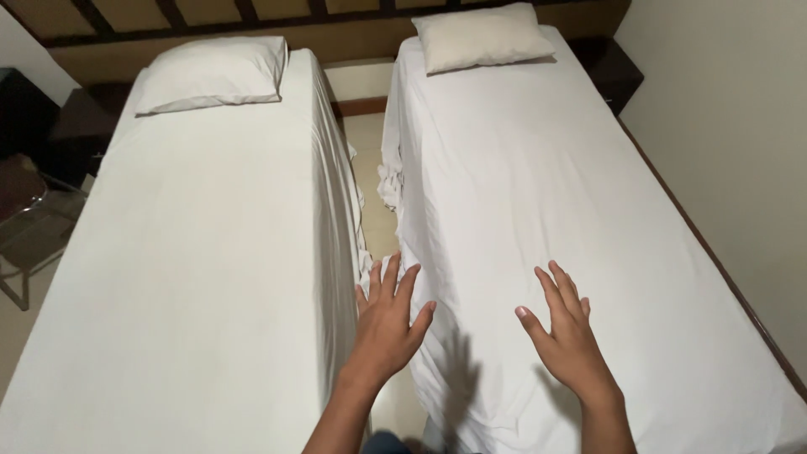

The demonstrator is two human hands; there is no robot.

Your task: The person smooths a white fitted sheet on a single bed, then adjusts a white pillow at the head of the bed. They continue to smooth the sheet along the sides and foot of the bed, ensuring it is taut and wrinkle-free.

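Two single beds stand side by side, each under a white sheet. My left hand (387,324) hovers with fingers spread over the narrow gap between them, near the right bed's left edge. My right hand (565,332) is open above the right bed's sheet (538,193), palm down, holding nothing. The left bed's sheet (193,252) lies smooth. A white pillow (210,74) rests at the head of the left bed and a cream pillow (481,35) at the head of the right one.
Rumpled sheet edges (388,181) hang into the gap over a pale tiled floor. A dark wooden headboard (210,21) runs along the back. A beige wall (731,126) borders the right bed. A chair with a metal frame (25,227) stands at far left.
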